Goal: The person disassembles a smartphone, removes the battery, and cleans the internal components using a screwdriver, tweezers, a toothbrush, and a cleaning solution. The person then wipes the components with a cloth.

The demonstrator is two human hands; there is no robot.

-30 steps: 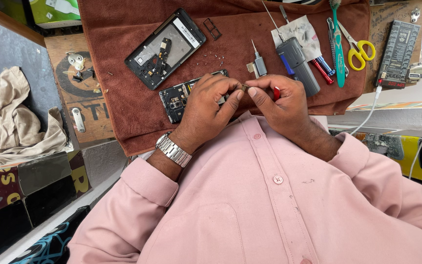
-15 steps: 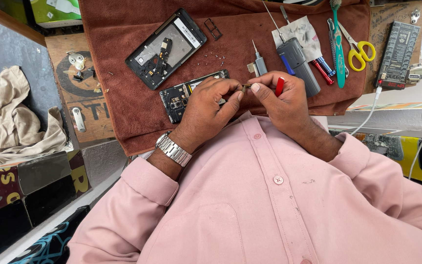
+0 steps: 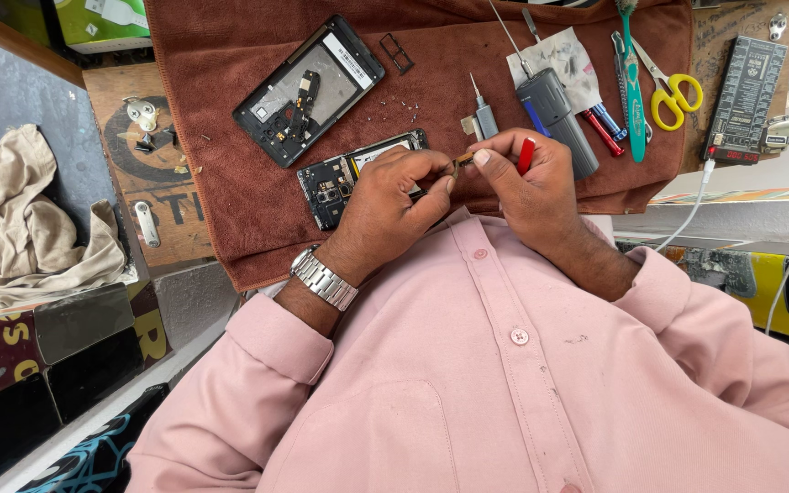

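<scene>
hands barely shifted; left hand and right hand pinch a small part above the opened phone; i'd keep wrists braced.

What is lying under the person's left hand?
A phone with its back off lies on the brown towel under the left hand. Its top part shows circuit bits; the hand covers the lower part, so that cannot be seen.
</scene>
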